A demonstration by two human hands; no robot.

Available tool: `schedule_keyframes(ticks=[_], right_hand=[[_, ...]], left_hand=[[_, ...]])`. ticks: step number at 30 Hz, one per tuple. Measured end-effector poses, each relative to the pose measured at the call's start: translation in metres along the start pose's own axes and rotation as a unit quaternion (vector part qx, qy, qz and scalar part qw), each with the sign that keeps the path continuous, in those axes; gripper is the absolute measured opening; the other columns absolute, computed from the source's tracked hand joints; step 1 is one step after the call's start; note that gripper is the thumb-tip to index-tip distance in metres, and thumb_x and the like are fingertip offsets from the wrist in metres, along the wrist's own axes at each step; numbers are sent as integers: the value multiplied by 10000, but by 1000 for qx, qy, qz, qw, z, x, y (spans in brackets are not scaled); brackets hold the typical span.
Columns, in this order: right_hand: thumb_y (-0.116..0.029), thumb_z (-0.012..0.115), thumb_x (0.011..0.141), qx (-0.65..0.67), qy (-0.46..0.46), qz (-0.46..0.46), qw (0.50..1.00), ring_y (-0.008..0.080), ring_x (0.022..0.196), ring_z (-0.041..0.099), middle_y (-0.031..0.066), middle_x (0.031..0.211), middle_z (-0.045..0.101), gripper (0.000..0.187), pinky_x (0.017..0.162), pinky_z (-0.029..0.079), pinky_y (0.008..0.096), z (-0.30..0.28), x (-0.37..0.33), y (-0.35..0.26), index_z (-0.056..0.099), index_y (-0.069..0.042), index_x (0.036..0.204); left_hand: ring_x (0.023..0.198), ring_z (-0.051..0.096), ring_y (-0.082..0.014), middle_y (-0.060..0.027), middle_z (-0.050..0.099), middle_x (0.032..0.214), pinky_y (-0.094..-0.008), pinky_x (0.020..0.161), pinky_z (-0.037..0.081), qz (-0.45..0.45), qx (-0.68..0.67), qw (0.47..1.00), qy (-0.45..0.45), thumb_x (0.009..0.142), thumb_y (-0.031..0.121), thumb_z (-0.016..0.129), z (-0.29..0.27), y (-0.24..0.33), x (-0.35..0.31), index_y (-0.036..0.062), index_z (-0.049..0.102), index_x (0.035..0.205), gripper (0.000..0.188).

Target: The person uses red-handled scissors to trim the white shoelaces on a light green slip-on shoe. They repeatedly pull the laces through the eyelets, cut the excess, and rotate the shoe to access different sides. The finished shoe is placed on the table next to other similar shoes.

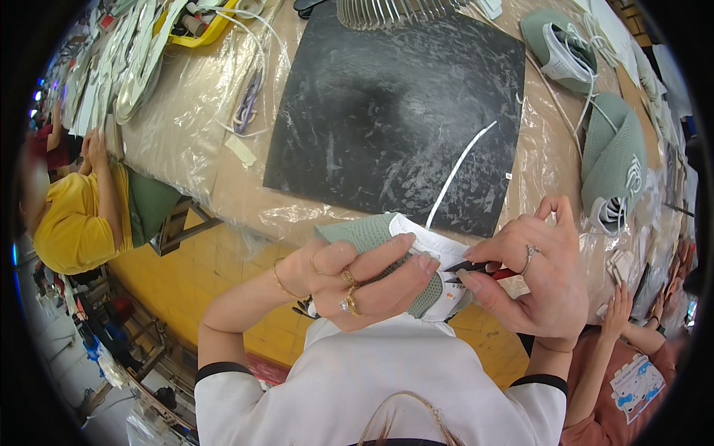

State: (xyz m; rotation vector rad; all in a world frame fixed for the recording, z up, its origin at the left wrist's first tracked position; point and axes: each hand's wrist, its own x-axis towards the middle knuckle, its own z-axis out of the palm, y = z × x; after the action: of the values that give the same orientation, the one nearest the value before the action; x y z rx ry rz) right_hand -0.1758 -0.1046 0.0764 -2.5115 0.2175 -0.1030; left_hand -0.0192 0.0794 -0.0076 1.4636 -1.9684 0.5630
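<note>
Between my hands, close to my chest, is a green knit shoe upper (355, 230) with a white eyelet strip (424, 236). My left hand (357, 286) is closed on the upper, its fingertips pressing the white strip. In my right hand (539, 279) is a small tool with two dark pointed jaws and a red handle (507, 273). Its jaws are apart at the white part of the upper; whether something lies between them I cannot tell. From the upper, a white shoelace (461, 165) runs out over the black mat (379, 111).
Green shoe uppers (611, 152) with laces lie on the plastic-covered table's right side. Purple-handled snips (248, 102) rest left of the mat. A yellow bin (199, 36), flat white pieces (141, 67) and a metal coil (387, 11) are farther back. People sit at both sides.
</note>
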Motion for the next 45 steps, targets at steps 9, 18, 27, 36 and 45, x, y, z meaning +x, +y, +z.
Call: schedule_keyframes(ticks=[9, 18, 27, 36, 45], right_hand=[[-171, 787, 677, 47, 57, 15, 997, 124, 584, 525, -55, 675, 605, 184, 708, 290, 333, 19, -8, 4, 646, -152, 795], [-147, 793, 710, 131, 84, 0, 988, 110, 583, 528, -69, 695, 612, 190, 700, 272, 332, 27, -14, 15, 647, -160, 831], [-175, 786, 703, 76, 78, 9, 994, 123, 574, 525, -57, 678, 619, 184, 712, 284, 334, 25, -11, 13, 644, -153, 817], [-174, 784, 677, 37, 57, 11, 998, 127, 571, 525, -51, 705, 653, 188, 714, 299, 340, 19, -9, 10, 635, -148, 788], [-214, 757, 758, -22, 32, 14, 999, 127, 599, 519, -67, 741, 614, 156, 706, 295, 356, 14, -10, 2, 610, -169, 787]], left_hand=[[949, 658, -147, 45, 579, 1068, -282, 670, 267, -4, -23, 999, -33, 706, 114, 789, -4, -3, 1, 178, 713, 989, 300], [930, 661, -135, 51, 594, 1054, -272, 658, 261, -7, -30, 999, -24, 705, 119, 785, 0, -7, 1, 175, 722, 971, 279], [936, 659, -126, 62, 590, 1058, -277, 664, 255, -7, -36, 999, -14, 700, 110, 792, 2, -8, 0, 183, 711, 980, 301], [923, 659, -126, 53, 593, 1050, -286, 663, 254, 2, -33, 999, -12, 700, 120, 804, 5, -7, -1, 181, 704, 962, 287], [909, 664, -133, 48, 598, 1032, -292, 671, 257, 11, -29, 999, 7, 707, 117, 795, 11, -7, -3, 176, 704, 957, 272]])
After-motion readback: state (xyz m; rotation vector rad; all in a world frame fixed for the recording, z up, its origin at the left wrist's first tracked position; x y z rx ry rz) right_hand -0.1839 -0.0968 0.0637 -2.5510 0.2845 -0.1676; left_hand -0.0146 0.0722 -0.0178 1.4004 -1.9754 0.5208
